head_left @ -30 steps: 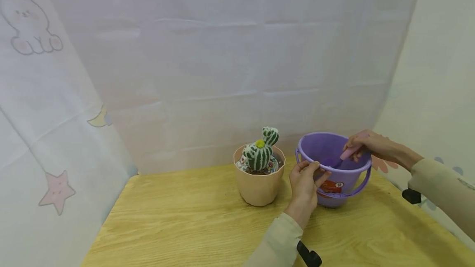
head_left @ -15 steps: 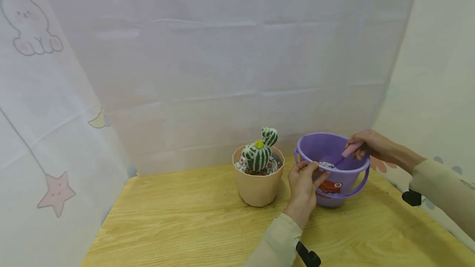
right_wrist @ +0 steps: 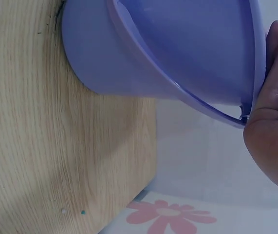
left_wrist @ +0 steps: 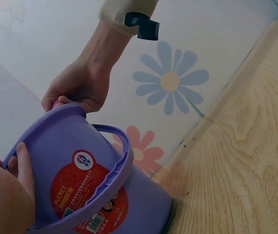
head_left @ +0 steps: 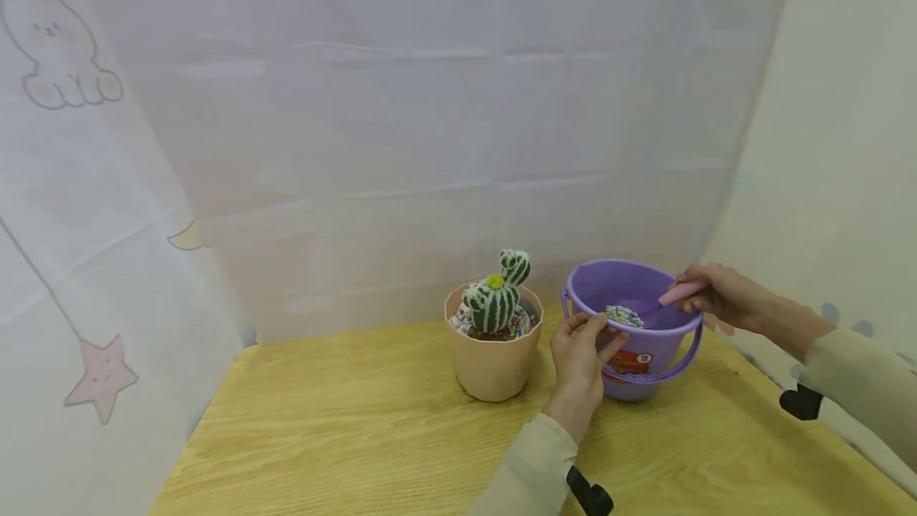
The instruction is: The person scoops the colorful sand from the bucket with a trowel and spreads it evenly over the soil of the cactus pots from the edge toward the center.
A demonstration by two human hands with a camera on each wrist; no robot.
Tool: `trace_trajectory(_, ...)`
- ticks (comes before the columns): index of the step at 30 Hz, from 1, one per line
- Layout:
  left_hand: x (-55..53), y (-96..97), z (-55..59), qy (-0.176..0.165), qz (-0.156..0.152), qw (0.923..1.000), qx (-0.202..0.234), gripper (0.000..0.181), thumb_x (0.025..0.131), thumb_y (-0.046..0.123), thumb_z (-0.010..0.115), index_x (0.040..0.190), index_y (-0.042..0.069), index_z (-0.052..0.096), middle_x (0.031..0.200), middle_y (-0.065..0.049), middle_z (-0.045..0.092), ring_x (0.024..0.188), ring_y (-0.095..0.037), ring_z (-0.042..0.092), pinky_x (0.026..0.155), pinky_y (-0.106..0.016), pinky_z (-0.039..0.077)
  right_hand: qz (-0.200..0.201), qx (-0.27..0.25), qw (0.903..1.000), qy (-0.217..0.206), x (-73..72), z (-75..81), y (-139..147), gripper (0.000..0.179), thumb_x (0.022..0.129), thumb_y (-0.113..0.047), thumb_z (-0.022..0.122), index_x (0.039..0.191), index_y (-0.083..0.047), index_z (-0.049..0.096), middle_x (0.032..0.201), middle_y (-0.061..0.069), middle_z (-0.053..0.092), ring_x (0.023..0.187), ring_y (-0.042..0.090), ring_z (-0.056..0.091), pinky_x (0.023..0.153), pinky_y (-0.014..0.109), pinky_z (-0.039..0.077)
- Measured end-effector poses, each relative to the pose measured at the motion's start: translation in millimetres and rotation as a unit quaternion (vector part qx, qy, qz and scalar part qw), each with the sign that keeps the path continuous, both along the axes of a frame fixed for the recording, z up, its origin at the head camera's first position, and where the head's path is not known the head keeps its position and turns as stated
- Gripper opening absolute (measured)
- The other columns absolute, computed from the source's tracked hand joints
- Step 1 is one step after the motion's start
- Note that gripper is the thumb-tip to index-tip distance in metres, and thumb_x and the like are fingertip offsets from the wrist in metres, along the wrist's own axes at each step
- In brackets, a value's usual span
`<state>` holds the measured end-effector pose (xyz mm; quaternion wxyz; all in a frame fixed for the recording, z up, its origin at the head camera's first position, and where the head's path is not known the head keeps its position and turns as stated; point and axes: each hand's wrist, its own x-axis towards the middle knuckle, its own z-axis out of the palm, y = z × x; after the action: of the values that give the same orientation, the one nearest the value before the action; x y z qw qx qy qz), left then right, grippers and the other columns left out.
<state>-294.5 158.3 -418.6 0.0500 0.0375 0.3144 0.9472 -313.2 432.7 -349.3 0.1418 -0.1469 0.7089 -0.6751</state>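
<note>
A purple bucket [head_left: 655,353] with a red label stands on the wooden table, its rim toward me. The left hand [head_left: 579,365] pinches the bucket's near rim between thumb and fingers, seen also in the left wrist view. Over the bucket's right rim, the right hand [head_left: 731,297] grips the pink handle of a small trowel [head_left: 680,291]. Its purple blade bears a heap of multicoloured pebbles [head_left: 622,315] at the bucket's mouth. In the right wrist view the right hand [right_wrist: 275,126] is beside the rim, mostly cut off. The bucket's bottom inside is hidden.
Left of the bucket stands a peach pot [head_left: 494,369] holding a knitted-looking cactus [head_left: 494,305] with a yellow flower, amid coloured pebbles. The wooden table [head_left: 344,420] ends at a pale cloth backdrop [head_left: 401,118]. Tiny specks [right_wrist: 83,212] lie on the tabletop.
The trowel has risen inside the bucket, and pebbles now show on its blade. The right hand's handle has tilted flatter. The left hand keeps its hold; the view has shifted slightly.
</note>
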Motion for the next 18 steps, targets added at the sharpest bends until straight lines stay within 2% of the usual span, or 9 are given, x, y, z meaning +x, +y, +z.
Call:
trace_trajectory(7,-0.6,-0.9,-0.8,0.002,0.002,1.0,0.001,0.025,0.088,-0.005,0.073,0.105,-0.008,0.056,0.097,-0.02,0.063,0.078,-0.027,0.067,0.075,-0.049,0.061,-0.037,-0.037,0.9985,-0.018,12.3,-3.6,-6.5,0.044,0.111,-0.013,0.034,0.112,0.01,0.072,0.091,0.016,0.075,0.063,0.009,0.069,0.053,0.018,0.053)
trace_trajectory(13,-1.2,-2.7,-1.7,-0.014,-0.008,0.9999,0.001,0.024,0.088,-0.007,0.071,0.105,-0.007,0.054,0.1,-0.021,0.061,0.08,-0.028,0.067,0.076,-0.05,0.06,-0.065,-0.052,0.996,-0.031,21.5,-7.5,-10.5,0.047,0.112,-0.017,0.035,0.111,0.011,0.073,0.083,0.013,0.075,0.061,0.009,0.068,0.053,0.018,0.053)
trace_trajectory(18,-2.4,-6.0,1.0,-0.026,-0.024,0.9994,-0.005,0.024,0.088,-0.006,0.071,0.106,-0.005,0.055,0.099,-0.022,0.065,0.079,-0.028,0.067,0.078,-0.051,0.06,-0.082,-0.05,0.9952,-0.02,27.4,-8.5,-14.0,0.048,0.113,-0.021,0.036,0.112,0.011,0.072,0.08,0.011,0.075,0.06,0.008,0.066,0.052,0.018,0.051)
